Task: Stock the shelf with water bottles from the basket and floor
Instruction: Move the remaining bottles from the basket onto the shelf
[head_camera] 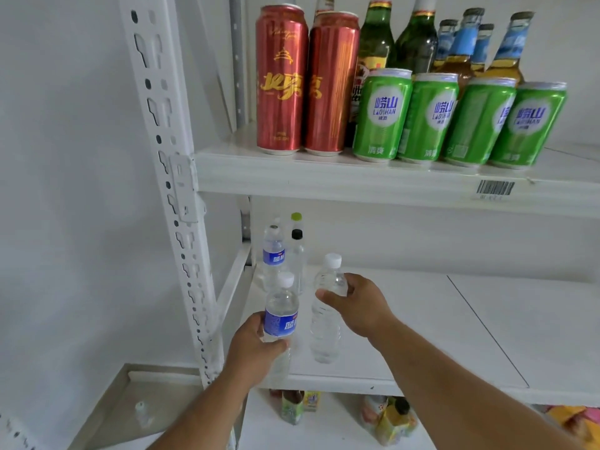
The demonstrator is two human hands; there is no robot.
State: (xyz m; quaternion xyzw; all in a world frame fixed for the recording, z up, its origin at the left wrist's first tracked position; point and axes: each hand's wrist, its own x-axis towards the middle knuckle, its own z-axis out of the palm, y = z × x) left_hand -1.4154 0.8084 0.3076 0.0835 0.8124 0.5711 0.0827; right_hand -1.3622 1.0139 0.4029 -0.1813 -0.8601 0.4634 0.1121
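Nearest the camera, the left hand (256, 345) is wrapped around the lower body of a clear plastic water bottle with a blue label and white cap (281, 316), held upright at the front left edge of the white middle shelf board (422, 336); whether its base is touching the board cannot be told, since the hand hides it. Just beside it, the right hand (357, 306) pinches the shoulder of a clear unlabelled plastic water bottle with a white cap (326, 316), whose base appears to rest on the board, tilted slightly. Behind both, at the back left corner, stand a second blue-labelled water bottle (273, 254) and a clear bottle with a black cap (296, 251), close together; a green-capped bottle (296, 216) shows behind them.

To place well, each bottle likely should be slid back until just in front of the standing pair, kept upright, and released only once its base sits flat; a tall, light bottle may topple and knock its neighbours. Labels turned forward would keep the row tidy.

Farthest, the upper shelf carries two tall red cans (306, 82) and a row of green cans (454, 120).
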